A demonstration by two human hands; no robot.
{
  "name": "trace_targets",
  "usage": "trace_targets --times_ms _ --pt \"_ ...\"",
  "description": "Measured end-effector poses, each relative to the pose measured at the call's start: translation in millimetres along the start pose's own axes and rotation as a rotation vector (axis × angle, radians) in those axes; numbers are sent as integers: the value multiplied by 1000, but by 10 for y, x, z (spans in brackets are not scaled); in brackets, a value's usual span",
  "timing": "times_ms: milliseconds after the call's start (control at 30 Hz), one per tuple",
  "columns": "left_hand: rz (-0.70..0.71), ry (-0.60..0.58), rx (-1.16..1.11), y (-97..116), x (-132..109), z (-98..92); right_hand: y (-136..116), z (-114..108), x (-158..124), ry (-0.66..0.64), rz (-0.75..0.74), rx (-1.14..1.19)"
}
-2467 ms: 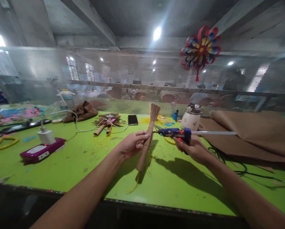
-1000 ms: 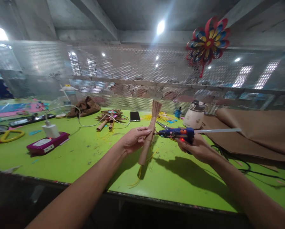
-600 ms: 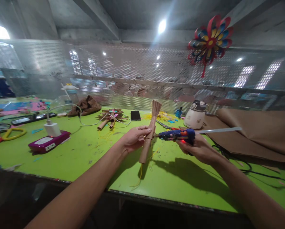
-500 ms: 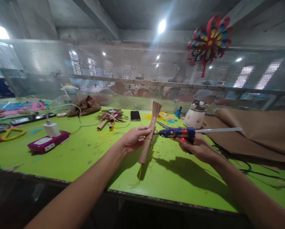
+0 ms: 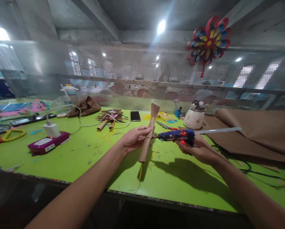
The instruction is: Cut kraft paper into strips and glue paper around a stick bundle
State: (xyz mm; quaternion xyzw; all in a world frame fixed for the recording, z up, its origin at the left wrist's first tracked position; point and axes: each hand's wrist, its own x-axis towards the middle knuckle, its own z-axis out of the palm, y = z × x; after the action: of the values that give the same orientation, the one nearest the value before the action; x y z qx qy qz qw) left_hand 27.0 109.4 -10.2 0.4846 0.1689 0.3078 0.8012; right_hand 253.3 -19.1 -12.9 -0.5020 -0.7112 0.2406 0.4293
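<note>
My left hand point(image 5: 132, 138) grips a rolled brown paper tube point(image 5: 148, 137) with a fringed top, holding it upright above the green table point(image 5: 85, 152); yellow strings hang from it. My right hand point(image 5: 196, 148) is wrapped round a blue hot glue gun point(image 5: 178, 135) with a clear glue stick point(image 5: 218, 130) poking out of its back. The gun's nozzle points left and touches the tube near its middle.
A purple power strip point(image 5: 48, 143) with a white charger sits at the left. Finished paper pieces point(image 5: 109, 117), a phone point(image 5: 133, 115), scissors point(image 5: 165, 126) and a white kettle point(image 5: 194, 115) lie further back. Brown paper sheets point(image 5: 252, 130) and black cables point(image 5: 247, 168) cover the right. A mesh screen stands behind.
The glue gun has dipped slightly and its nozzle has come against the tube. The tube and my left hand have barely moved.
</note>
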Motion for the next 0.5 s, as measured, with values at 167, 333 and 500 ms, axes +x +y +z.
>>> trace_targets --times_ms 167,333,500 --pt "-6 25 4 -3 9 -17 0 -6 5 8 8 -1" --pt "-9 10 26 -2 3 3 44 0 11 56 29 -35" --pt "-20 11 30 -4 12 -1 78 -1 2 26 23 -48"
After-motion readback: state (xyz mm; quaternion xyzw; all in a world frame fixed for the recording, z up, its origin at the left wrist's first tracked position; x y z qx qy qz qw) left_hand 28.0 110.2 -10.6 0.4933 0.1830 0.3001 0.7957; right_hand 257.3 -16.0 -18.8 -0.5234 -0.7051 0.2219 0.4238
